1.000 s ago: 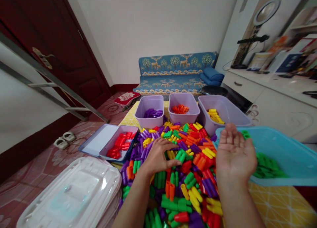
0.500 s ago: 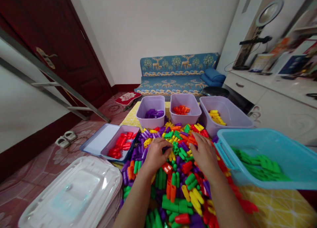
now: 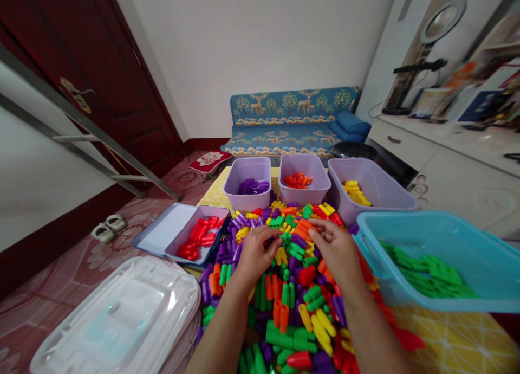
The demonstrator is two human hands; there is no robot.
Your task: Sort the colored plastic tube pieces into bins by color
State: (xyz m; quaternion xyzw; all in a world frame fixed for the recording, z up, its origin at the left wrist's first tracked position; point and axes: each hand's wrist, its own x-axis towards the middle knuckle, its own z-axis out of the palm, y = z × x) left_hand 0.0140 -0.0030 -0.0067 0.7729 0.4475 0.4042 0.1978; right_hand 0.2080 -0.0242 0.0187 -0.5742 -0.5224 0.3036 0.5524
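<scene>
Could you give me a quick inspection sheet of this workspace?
Surface: yellow patterned tablecloth, largely covered by a loose multicoloured pile.
Job's things: purple, orange and yellow pieces in lilac tubs; green pieces in a blue tub; red pieces in an open case.
Clutter: stacked white lids, left side.
Grippers: bare hands; left hand over the pile, grip unclear; right hand fingers at orange pieces.
Cables: thin cord by the cabinet-top stand.
Surroundings: door, ladder, sofa.
</scene>
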